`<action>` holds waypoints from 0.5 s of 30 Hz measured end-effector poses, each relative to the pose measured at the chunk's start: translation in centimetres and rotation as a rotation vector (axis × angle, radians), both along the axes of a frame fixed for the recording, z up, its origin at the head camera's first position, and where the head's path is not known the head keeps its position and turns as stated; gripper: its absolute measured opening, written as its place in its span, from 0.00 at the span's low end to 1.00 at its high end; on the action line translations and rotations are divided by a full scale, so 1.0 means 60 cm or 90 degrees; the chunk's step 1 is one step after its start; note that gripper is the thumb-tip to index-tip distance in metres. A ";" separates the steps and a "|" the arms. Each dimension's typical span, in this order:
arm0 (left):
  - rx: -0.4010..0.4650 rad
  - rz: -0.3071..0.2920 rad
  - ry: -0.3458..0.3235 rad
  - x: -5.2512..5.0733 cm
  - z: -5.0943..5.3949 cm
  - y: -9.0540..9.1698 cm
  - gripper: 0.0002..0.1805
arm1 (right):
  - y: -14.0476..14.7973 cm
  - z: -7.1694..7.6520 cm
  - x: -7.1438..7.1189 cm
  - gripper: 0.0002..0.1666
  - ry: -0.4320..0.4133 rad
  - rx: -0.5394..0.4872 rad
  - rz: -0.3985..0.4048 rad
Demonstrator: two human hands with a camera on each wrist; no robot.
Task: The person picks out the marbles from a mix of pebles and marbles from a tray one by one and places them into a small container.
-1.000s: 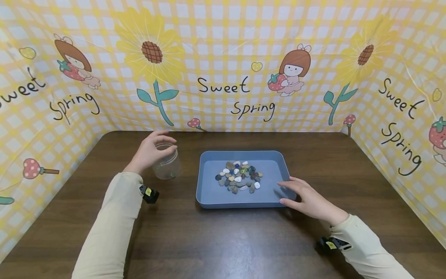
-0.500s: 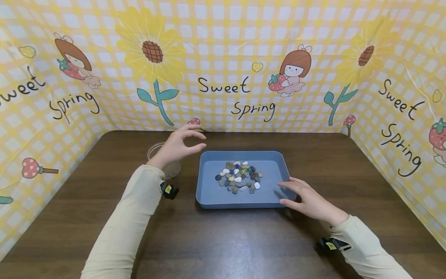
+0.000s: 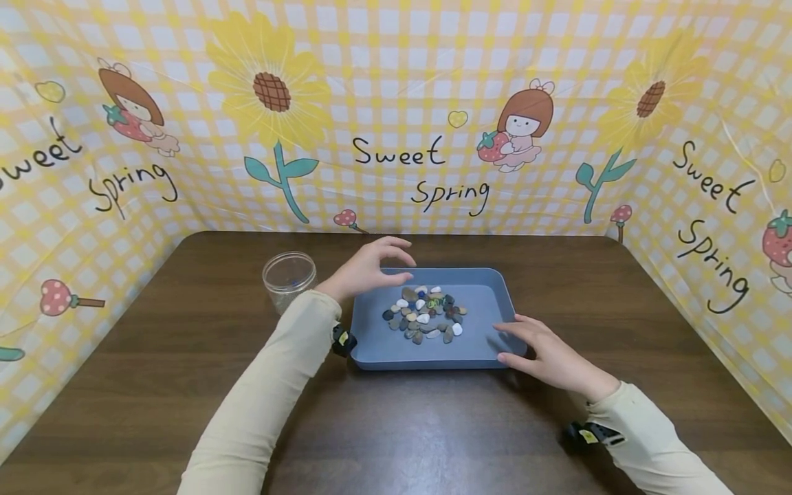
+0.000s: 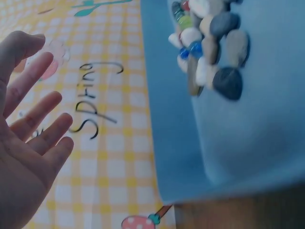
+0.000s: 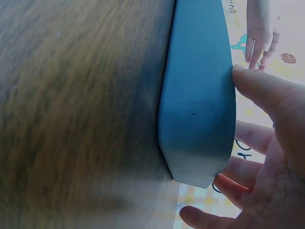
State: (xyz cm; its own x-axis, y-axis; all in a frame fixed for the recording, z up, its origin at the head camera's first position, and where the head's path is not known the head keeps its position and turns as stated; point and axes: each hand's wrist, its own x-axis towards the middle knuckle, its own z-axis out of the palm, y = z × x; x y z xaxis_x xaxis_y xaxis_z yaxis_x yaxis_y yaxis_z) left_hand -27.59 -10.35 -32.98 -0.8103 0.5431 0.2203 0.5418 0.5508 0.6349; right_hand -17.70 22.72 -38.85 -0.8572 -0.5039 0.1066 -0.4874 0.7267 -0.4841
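My left hand [image 3: 366, 269] hovers above the far left corner of the blue tray [image 3: 371, 347], its fingers apart and gently bent, with nothing in them. The left wrist view shows the same bare palm [image 4: 24, 157] beside the tray wall [image 4: 176, 157]. Pebbles [image 3: 423, 318] in white, grey, tan and dark tones lie heaped mid-tray, mixed with small blue and green glass beads [image 4: 190, 50]. My right hand [image 3: 547, 350] rests at the tray's right edge; in the right wrist view its thumb [image 5: 257, 86] touches the rim and the other fingers spread loosely around the corner.
A clear lidless jar [image 3: 289, 275] stands left of the tray, with something small and blue inside. Both stand on a dark wooden table [image 3: 396, 426]. A yellow checked cloth [image 3: 396, 89] with printed flowers walls the table's back and sides.
My left hand has left the jar's mouth and moved right, to above the tray's far left corner. The jar is uncovered to view. My right hand and the tray have stayed still.
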 end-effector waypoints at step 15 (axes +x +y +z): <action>0.023 -0.042 -0.028 -0.018 -0.024 0.043 0.13 | 0.001 0.003 0.002 0.30 -0.001 -0.003 -0.003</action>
